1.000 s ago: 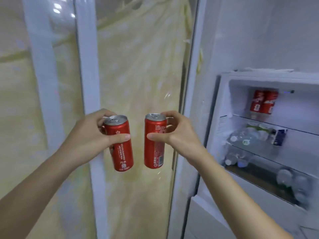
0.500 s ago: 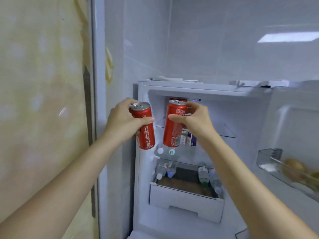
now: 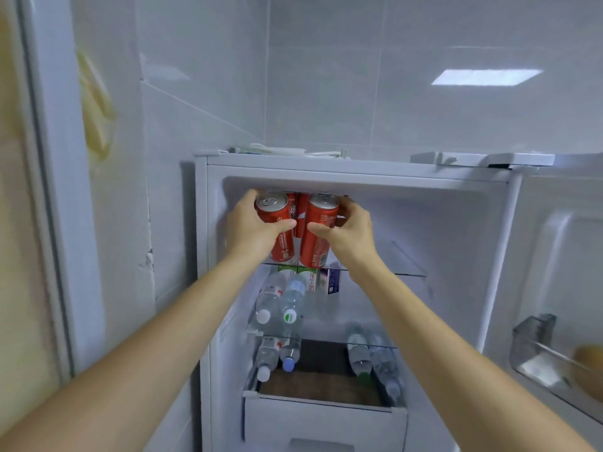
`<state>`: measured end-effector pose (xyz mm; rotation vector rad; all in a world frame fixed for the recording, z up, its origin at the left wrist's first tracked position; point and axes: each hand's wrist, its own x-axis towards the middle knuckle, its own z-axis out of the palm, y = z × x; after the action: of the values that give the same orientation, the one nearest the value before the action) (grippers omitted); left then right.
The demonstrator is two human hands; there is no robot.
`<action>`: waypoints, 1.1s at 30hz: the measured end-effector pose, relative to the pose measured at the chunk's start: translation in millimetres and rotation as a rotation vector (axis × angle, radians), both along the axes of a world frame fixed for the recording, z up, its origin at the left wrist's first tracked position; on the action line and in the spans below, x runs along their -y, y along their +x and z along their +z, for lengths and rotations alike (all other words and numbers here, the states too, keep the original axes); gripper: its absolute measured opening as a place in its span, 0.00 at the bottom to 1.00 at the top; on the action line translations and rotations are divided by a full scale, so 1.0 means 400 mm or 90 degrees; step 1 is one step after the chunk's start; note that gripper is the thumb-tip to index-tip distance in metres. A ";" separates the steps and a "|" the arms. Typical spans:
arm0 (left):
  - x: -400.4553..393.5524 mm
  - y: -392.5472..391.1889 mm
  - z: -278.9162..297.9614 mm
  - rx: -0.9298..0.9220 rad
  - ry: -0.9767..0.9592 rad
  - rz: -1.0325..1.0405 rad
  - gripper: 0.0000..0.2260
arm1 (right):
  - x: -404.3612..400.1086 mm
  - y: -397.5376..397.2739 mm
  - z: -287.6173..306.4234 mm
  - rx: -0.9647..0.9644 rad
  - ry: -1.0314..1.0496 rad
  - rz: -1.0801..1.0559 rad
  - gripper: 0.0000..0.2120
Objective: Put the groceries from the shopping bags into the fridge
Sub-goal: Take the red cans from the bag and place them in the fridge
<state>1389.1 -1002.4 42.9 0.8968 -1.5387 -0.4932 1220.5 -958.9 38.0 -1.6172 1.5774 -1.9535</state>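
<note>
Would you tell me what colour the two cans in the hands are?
Both cans are red with silver tops, seen in the head view.

A single head-worn wide-angle view looks forward and slightly upward, straight into the open white fridge (image 3: 359, 172), near enough that both bare forearms stretch from the 7 and 5 o'clock corners toward its clear glass top shelf (image 3: 401, 272). Pale glossy wall tiles (image 3: 326, 76) fill 12 o'clock; the fridge's white open door (image 3: 561, 256) lies at 3 o'clock.
</note>
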 end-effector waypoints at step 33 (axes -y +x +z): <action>0.621 -0.283 -0.014 0.192 0.018 0.103 0.23 | 0.604 -0.196 -0.033 0.058 0.155 -0.072 0.17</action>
<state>1276.0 -1250.9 37.4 1.1476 -1.7143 -0.2720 1142.1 -1200.4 24.7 -1.3531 1.8231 -1.7758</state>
